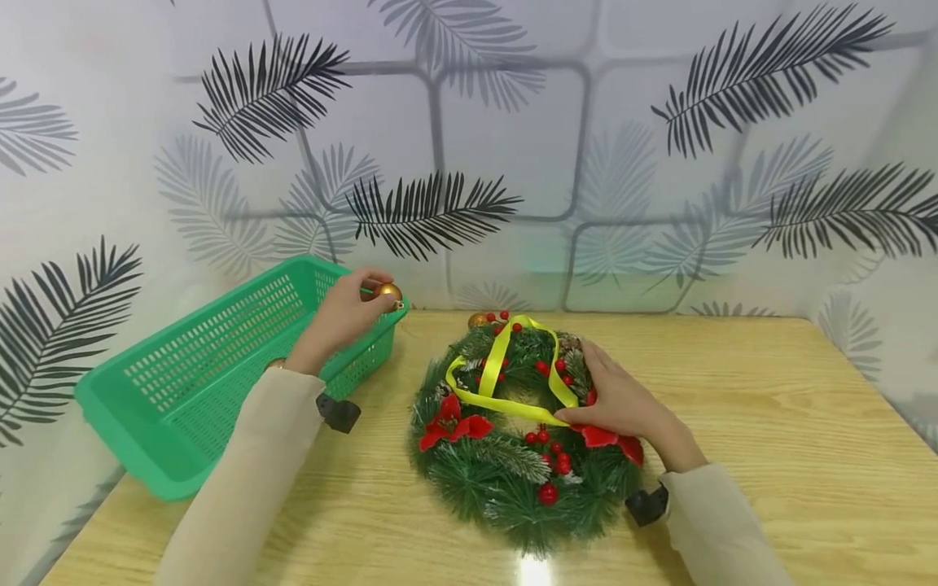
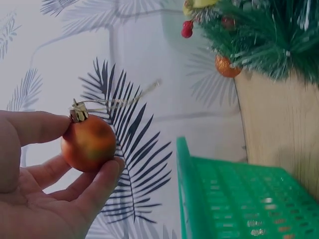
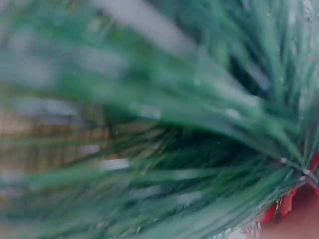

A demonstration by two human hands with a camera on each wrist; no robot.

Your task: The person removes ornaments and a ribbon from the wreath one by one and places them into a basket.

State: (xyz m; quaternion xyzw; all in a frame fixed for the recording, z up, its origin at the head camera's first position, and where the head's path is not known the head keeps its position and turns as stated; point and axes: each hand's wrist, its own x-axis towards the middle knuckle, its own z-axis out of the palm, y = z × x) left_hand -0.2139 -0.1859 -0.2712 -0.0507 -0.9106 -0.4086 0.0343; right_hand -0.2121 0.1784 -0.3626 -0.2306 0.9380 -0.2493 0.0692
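A shiny gold-orange Christmas ball (image 2: 89, 144) with a gold cap and a thin string loop is pinched between the thumb and fingers of my left hand (image 1: 350, 313). That hand is over the right rim of the green plastic basket (image 1: 212, 350). My right hand (image 1: 626, 399) rests on the right side of a green Christmas wreath (image 1: 506, 480), its fingers spread along the branches and its thumb by a yellow ribbon (image 1: 509, 407). Red flowers (image 1: 453, 423) and red berries (image 1: 548, 493) decorate the wreath. Blurred pine needles (image 3: 174, 114) fill most of the right wrist view.
Another orange ball (image 1: 478, 320) sits at the wreath's far edge. Part of a round gold thing (image 1: 276, 363) shows in the basket beside the left wrist. A patterned wall covering (image 1: 506, 146) rises behind the wooden table (image 1: 791, 407).
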